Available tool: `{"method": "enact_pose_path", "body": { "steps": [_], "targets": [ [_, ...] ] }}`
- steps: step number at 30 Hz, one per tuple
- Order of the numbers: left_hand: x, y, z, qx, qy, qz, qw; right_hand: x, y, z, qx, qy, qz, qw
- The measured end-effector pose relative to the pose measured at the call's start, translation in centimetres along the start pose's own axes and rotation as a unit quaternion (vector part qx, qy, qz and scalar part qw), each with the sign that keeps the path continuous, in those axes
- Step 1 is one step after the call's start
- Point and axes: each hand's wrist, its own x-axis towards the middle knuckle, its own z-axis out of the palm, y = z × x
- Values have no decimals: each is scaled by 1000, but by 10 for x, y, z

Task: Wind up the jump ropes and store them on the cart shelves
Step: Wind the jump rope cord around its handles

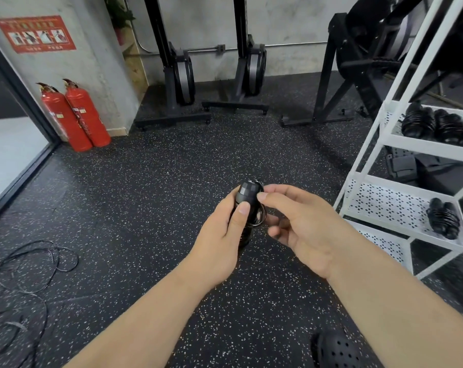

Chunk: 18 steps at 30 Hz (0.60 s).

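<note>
A black jump rope with its cord wound round the handles is held in front of me, above the floor. My left hand grips the handles from the left, thumb up along them. My right hand pinches the wound cord at the bundle's right side, near its top. The white cart stands at the right. Wound black ropes lie on its upper shelf, and another wound rope lies on the perforated shelf below. Loose unwound black ropes sprawl on the floor at the lower left.
Two red fire extinguishers stand by the wall at the left. Black rowing machines stand upright along the back wall, with another black machine behind the cart. My black perforated shoe shows at the bottom. The floor is speckled black rubber.
</note>
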Motion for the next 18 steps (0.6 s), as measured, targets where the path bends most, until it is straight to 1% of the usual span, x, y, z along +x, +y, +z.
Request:
{"method": "enact_pose_path", "body": {
  "steps": [3, 6, 9, 11, 12, 14, 16, 18],
  "targets": [
    [1, 0, 0, 7, 8, 6, 1000, -1, 3, 1, 26, -11, 8, 1000],
    [0, -2, 3, 8, 12, 14, 1000, -2, 13, 8, 38, 25, -7, 999],
    [-2, -2, 8, -33, 21, 7, 999, -2, 23, 16, 66, 55, -29, 996],
    [-2, 0, 12, -72, 23, -11, 997, -1, 28, 19, 53, 64, -62, 995],
    [-2, 0, 12, -82, 28, -19, 996, 1, 31, 20, 29, 74, -81, 994],
    [-2, 1, 13, -80, 42, -27, 996, 3, 34, 20, -61, 104, -123, 985],
    [-2, 4, 11, -68, 52, -20, 996, 3, 34, 20, -151, 117, -159, 969],
    [-2, 7, 9, -59, 59, -6, 996, 3, 32, 18, -210, 119, -183, 953]
  ]
}}
